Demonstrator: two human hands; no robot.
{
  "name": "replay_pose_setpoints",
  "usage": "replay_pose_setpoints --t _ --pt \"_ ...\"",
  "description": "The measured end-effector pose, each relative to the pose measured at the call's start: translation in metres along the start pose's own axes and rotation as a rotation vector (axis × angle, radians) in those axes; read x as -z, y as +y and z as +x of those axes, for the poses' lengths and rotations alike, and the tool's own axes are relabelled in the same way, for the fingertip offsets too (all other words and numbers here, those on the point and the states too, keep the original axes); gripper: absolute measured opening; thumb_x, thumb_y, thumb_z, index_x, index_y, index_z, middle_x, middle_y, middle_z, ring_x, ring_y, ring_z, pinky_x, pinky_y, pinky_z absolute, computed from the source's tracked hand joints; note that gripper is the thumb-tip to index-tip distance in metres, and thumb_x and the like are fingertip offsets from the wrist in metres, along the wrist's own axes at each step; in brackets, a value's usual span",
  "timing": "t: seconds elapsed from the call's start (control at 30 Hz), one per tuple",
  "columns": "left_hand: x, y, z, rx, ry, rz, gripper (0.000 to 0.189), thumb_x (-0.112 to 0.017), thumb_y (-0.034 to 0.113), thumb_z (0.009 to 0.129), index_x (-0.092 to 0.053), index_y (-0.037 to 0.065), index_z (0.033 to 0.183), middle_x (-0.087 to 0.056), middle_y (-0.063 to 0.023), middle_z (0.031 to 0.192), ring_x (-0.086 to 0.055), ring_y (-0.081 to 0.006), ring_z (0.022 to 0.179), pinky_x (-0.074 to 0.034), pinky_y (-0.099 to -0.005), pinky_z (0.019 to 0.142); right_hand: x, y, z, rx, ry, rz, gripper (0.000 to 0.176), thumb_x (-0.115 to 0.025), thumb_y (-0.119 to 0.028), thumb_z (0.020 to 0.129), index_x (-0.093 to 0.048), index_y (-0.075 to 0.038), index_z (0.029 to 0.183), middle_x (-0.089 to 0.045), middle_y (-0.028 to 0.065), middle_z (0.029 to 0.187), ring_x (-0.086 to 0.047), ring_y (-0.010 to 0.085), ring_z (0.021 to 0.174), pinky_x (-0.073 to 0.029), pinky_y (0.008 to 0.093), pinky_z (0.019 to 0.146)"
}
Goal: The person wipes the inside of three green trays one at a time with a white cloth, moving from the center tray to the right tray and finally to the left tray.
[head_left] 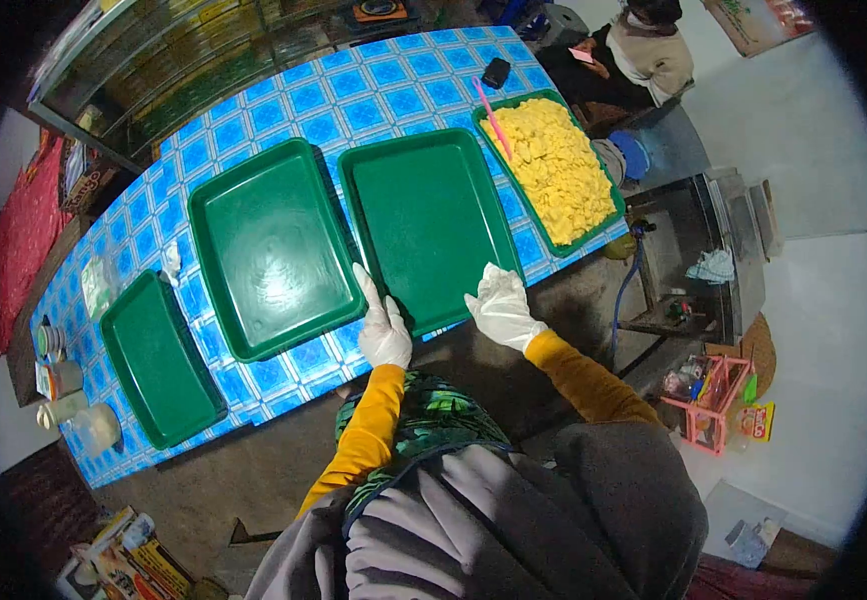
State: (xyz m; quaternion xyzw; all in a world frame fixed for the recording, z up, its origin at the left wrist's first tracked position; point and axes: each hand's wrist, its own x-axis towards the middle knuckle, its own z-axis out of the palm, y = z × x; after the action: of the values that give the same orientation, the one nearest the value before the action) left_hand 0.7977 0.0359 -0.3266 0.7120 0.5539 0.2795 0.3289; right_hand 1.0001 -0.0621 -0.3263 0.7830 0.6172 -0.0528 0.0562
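Bench: long, under a blue-and-white checked cloth (383, 75), with four green trays along it.
Person: seated beyond the far right end, in a light top (650, 62), holding a small pink object.
Trays: a large green rectangular plastic tray left of centre (273, 250), another at centre (428, 220), a narrower-looking green tray at the left end (158, 360), and a loaded green tray at the right end (557, 249).
Yellow mass: soft, lumpy, heaped across the loaded tray.
Progress: judging by the trays, one is loaded; the other three show bare green floors, with none of the yellow mass in them.
Carton: brown cardboard (88, 185), left, beyond the bench; its dark lettering may end in "ango", uncertain.
Printed box: yellow, black and white (143, 550), on the lower left; wording illegible.
Left hand: white-gloved (385, 335), fingers apart, index pointing along the gap between the two middle trays.
Right hand: white-gloved (505, 308), at the central tray's near right corner; whether it grips anything, I cannot tell.
Packet: red and yellow (756, 421), lower right; brand too small to read.
Pink utensil: slim, plastic-looking (493, 118), leaning over the loaded tray's left rim.
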Motion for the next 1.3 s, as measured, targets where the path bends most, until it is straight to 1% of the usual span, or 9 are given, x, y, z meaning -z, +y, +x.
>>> replay_pose_setpoints --t 0.1,0.4,0.57,0.73,0.8,0.97,1.13,1.2,1.3 --pt "0.001 0.001 -0.001 0.084 -0.045 -0.052 0.071 -0.051 0.02 0.101 -0.015 0.025 0.161 -0.069 -0.0196 0.083 -0.06 -0.0359 0.056 -0.045 -0.0445 0.053 0.002 -0.016 -0.002 0.012 0.088 -0.16 0.033 -0.058 -0.03 0.089 -0.068 -0.007 0.067 -0.066 0.0125 0.07 -0.063 0.0342 0.083 -0.046 0.0539 0.07" --pt "-0.007 -0.012 -0.002 0.01 -0.003 -0.17 0.066 -0.049 0.024 0.102 -0.02 0.018 0.16 -0.071 -0.0195 0.1 -0.064 -0.0367 0.06 -0.049 -0.0458 0.055 -0.002 -0.096 0.015 0.162 0.093 0.317 0.018 -0.055 -0.013 0.089 -0.069 -0.01 0.078 -0.067 0.0117 0.072 -0.068 0.0292 0.069 -0.052 0.0418 0.064" --pt "0.0 -0.015 0.0 0.077 -0.104 -0.068 0.057 -0.048 0.03 0.103 -0.032 0.012 0.155 -0.063 -0.0244 0.126 -0.067 -0.044 0.084 -0.053 -0.0485 0.071 0.016 -0.035 0.051 0.187 0.097 1.712 0.013 -0.058 0.005 0.086 -0.07 0.002 0.089 -0.072 0.0097 0.086 -0.069 0.0185 0.081 -0.056 0.0307 0.075" --pt "-0.018 -0.038 0.002 0.027 -0.017 -0.184 0.053 -0.047 0.034 0.104 -0.042 0.009 0.15 -0.067 -0.0285 0.109 -0.067 -0.0448 0.089 -0.053 -0.0504 0.075 -0.013 0.006 0.11 -0.234 0.578 0.379 0.014 -0.058 -0.001 0.09 -0.063 -0.003 0.077 -0.066 0.0094 0.081 -0.063 0.0222 0.077 -0.053 0.0375 0.083" --pt "-0.012 -0.028 0.003 0.114 -0.057 -0.152 0.05 -0.045 0.036 0.105 -0.047 0.009 0.147 -0.069 -0.0287 0.098 -0.067 -0.0457 0.085 -0.052 -0.0525 0.075 -0.082 0.012 0.133 -0.038 0.665 1.066 0.016 -0.055 -0.003 0.092 -0.06 -0.006 0.077 -0.065 0.0079 0.078 -0.063 0.0224 0.078 -0.052 0.0386 0.081" --pt "-0.015 -0.023 0.003 0.191 -0.124 0.022 0.051 -0.042 0.038 0.106 -0.05 0.006 0.144 -0.069 -0.0283 0.093 -0.066 -0.0454 0.08 -0.052 -0.0522 0.07 -0.029 -0.087 0.069 -0.163 0.237 0.605 0.012 -0.048 -0.01 0.09 -0.06 -0.01 0.086 -0.059 0.0132 0.09 -0.061 0.0353 0.086 -0.05 0.0471 0.075" --pt "-0.015 -0.029 0.004 0.115 -0.102 -0.007 0.052 -0.041 0.04 0.106 -0.051 0.003 0.141 -0.069 -0.0285 0.09 -0.066 -0.0444 0.076 -0.051 -0.0519 0.068 -0.013 -0.072 0.06 0.488 -0.064 0.698 0.003 -0.067 -0.009 0.075 -0.068 -0.006 0.075 -0.068 0.0144 0.079 -0.067 0.0364 0.078 -0.054 0.0423 0.069" --pt "-0.006 -0.019 0.01 0.153 -0.107 0.049 0.051 -0.041 0.04 0.105 -0.055 0.002 0.136 -0.069 -0.0284 0.09 -0.067 -0.0443 0.079 -0.052 -0.0509 0.07 0.018 -0.045 0.075 0.011 -0.24 1.511 0.009 -0.064 -0.014 0.081 -0.065 -0.005 0.079 -0.068 0.0171 0.08 -0.066 0.0359 0.077 -0.053 0.0423 0.069" --pt "0.003 -0.022 0.01 0.077 -0.118 -0.012 0.05 -0.042 0.04 0.105 -0.06 0.0 0.13 -0.069 -0.0285 0.091 -0.067 -0.0442 0.083 -0.052 -0.0502 0.072 0.002 0.0 0.098 -0.017 0.373 0.585 0.005 -0.061 -0.004 0.078 -0.062 -0.008 0.076 -0.064 0.0132 0.077 -0.063 0.0345 0.073 -0.051 0.0421 0.064"
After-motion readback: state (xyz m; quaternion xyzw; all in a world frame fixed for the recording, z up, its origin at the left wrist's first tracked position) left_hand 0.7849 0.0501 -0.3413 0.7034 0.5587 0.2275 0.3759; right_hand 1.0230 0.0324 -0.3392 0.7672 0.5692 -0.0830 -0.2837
